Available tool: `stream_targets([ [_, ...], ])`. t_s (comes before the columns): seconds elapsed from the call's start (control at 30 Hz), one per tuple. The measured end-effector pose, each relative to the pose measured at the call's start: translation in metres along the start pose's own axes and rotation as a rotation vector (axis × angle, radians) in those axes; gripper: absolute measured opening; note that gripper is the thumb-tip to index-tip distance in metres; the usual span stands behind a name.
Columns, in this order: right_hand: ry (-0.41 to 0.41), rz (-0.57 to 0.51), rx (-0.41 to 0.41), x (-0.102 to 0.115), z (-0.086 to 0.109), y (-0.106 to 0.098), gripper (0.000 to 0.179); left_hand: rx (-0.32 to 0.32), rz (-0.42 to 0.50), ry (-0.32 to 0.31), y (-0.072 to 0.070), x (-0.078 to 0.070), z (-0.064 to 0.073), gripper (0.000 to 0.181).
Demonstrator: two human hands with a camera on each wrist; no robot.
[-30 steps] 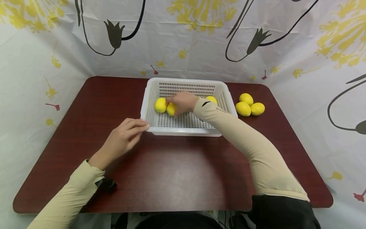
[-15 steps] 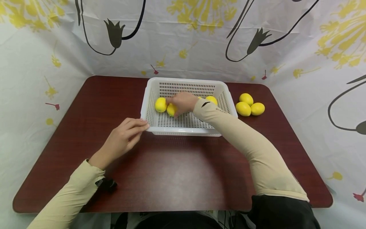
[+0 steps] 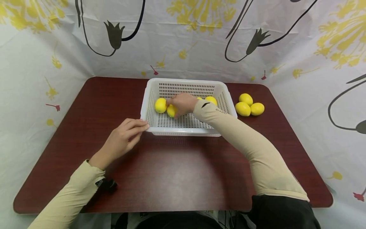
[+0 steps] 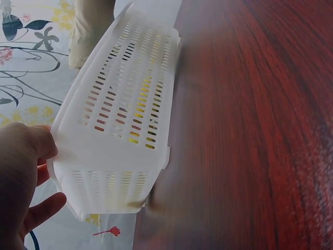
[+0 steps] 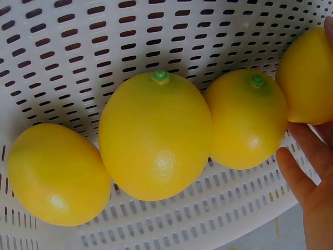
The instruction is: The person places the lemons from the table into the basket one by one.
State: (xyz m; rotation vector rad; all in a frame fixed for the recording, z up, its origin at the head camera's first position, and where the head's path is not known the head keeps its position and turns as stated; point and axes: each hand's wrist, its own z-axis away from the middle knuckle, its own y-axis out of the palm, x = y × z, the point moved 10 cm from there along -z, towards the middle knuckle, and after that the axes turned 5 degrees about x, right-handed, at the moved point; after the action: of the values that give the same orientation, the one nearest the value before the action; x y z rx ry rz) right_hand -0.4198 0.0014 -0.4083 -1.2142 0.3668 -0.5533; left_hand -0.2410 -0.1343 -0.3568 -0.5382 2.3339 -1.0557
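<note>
A white slotted plastic basket (image 3: 187, 129) stands on the table with several yellow lemons inside. My left hand (image 3: 125, 133) pinches its near-left rim corner; in the left wrist view the thumb lies on the rim of the basket (image 4: 67, 140). Reaching into the basket, my right hand (image 3: 184, 103) grips a lemon (image 3: 171, 110), partly hidden by the fingers. Left of that is another lemon (image 3: 160, 105). In the right wrist view, the gripped lemon (image 5: 308, 78) is at the right edge. Beside it are a green-tipped lemon (image 5: 247, 120), a larger-looking lemon (image 5: 156, 136) and a lemon (image 5: 60, 174).
Three lemons (image 3: 243, 108) sit clustered on the dark red table (image 3: 183, 171), right of the basket. A patterned white cloth (image 3: 200, 57) hangs behind the table and at both sides. The right sleeve (image 3: 237, 133) crosses over the basket's near-right corner.
</note>
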Motion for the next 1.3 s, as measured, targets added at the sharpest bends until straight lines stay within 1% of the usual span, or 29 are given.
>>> stream_targets([
  [0.4,0.009,-0.006,0.012,0.0,0.003,-0.001,0.067,-0.016,0.003,0.004,0.0,-0.001,0.001,0.04],
  [0.6,0.009,-0.003,0.01,0.0,0.005,-0.004,0.068,-0.016,0.003,0.003,0.0,-0.001,0.001,0.038],
  [0.73,0.012,0.006,0.003,0.0,0.007,-0.007,0.07,-0.032,0.005,0.018,-0.001,-0.002,0.001,0.039],
  [0.87,0.023,-0.011,-0.003,-0.001,0.009,-0.011,0.07,-0.044,0.011,0.031,-0.001,-0.003,0.001,0.039],
  [0.97,0.026,-0.031,-0.01,-0.003,0.01,-0.014,0.07,-0.034,0.013,0.027,-0.001,-0.002,0.001,0.037],
  [1.1,0.027,-0.018,-0.026,-0.007,0.012,-0.019,0.072,-0.025,0.009,0.024,-0.001,-0.002,0.001,0.035],
  [1.3,0.037,-0.047,-0.016,-0.008,0.019,-0.029,0.073,-0.026,0.005,0.027,-0.001,-0.002,0.001,0.036],
])
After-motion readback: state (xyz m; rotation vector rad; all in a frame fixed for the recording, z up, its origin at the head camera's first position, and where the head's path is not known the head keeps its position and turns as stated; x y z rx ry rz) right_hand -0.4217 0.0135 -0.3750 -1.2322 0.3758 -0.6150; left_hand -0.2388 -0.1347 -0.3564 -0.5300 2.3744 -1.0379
